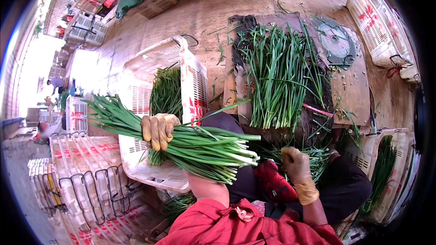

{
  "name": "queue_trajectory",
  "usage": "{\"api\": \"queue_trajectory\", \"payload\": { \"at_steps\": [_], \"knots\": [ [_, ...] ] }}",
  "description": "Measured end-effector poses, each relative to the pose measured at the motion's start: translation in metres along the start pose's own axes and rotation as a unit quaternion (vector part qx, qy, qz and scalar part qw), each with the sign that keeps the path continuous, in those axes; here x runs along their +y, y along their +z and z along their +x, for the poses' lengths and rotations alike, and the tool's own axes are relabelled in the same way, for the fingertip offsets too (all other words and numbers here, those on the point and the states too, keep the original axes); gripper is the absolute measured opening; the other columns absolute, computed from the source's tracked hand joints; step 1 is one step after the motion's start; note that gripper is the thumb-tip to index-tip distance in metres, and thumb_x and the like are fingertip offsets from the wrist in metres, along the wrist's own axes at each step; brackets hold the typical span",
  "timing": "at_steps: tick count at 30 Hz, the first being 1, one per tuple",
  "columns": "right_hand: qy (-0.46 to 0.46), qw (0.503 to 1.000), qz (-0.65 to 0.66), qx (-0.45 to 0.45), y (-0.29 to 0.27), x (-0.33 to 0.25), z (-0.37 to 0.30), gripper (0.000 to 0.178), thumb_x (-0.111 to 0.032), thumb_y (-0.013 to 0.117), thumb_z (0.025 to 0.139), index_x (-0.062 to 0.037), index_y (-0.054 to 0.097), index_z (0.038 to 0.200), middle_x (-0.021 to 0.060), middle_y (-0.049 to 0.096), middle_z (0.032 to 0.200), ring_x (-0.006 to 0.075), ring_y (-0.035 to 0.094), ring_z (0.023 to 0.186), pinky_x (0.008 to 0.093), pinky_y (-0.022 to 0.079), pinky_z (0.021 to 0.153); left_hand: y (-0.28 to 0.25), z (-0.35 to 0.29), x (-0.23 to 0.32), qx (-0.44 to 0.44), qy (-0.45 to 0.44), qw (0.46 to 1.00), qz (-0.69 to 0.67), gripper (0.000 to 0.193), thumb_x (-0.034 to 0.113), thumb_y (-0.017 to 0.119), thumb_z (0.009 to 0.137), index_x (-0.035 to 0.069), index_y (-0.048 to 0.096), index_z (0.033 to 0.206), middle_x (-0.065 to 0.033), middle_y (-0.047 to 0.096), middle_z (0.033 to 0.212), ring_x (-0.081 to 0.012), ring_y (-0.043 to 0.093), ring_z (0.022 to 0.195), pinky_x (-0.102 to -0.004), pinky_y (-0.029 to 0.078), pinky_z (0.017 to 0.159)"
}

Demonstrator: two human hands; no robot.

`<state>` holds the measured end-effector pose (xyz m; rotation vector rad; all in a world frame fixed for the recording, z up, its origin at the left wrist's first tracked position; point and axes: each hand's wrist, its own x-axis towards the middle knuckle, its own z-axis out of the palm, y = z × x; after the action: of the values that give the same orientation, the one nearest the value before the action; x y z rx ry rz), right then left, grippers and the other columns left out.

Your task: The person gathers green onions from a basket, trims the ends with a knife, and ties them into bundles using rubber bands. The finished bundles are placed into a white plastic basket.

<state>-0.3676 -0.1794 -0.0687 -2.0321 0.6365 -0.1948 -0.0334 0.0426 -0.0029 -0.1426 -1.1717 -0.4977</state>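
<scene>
My left hand, in a yellowish glove, is wrapped round a thick bunch of garlic chives. The bunch lies nearly level above my lap, its leafy tips to the left and its pale cut ends to the right. Beside those ends, my gloved right hand is raised with fingers curled in; whatever it may hold is hidden. Loose chives lie just beyond it by my legs. Farther ahead, a broad pile of chives rests on a dark cloth over a flat board.
A white slatted crate with chives stands at my left; stacked crates sit behind it. At right are another chive-filled crate and a tall white crate. A round disc lies on the board. Two people appear far left.
</scene>
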Motion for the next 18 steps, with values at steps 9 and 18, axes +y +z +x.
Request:
{"api": "queue_trajectory", "payload": {
  "at_steps": [9,18],
  "knots": [
    [-0.196,0.964,-0.147,0.104,-0.074,-0.104,0.053,0.079,-0.024,0.084,0.058,-0.0070,0.055,0.129,0.0184,0.052,0.132,0.0373,0.050,0.121,0.0459,0.039,0.102,0.041,0.041,-0.033,-0.071,0.033,0.993,-0.084,0.009,0.005,0.061,0.081,0.003,0.062,0.073,-0.0180,0.069,0.074,-0.0234,0.067,0.056,-0.0310,0.053,0.050],
    [-0.279,0.947,-0.057,-0.147,0.010,-0.097,0.048,0.021,-0.028,0.065,0.083,-0.0106,0.060,0.071,0.0078,0.061,0.062,0.0246,0.064,0.058,0.0375,0.050,0.051,0.054,0.057,-0.055,-0.081,0.041,0.994,-0.056,0.013,0.012,0.058,0.086,0.001,0.064,0.081,-0.0143,0.069,0.068,-0.0203,0.066,0.056,-0.0306,0.052,0.058]
  ]
}}
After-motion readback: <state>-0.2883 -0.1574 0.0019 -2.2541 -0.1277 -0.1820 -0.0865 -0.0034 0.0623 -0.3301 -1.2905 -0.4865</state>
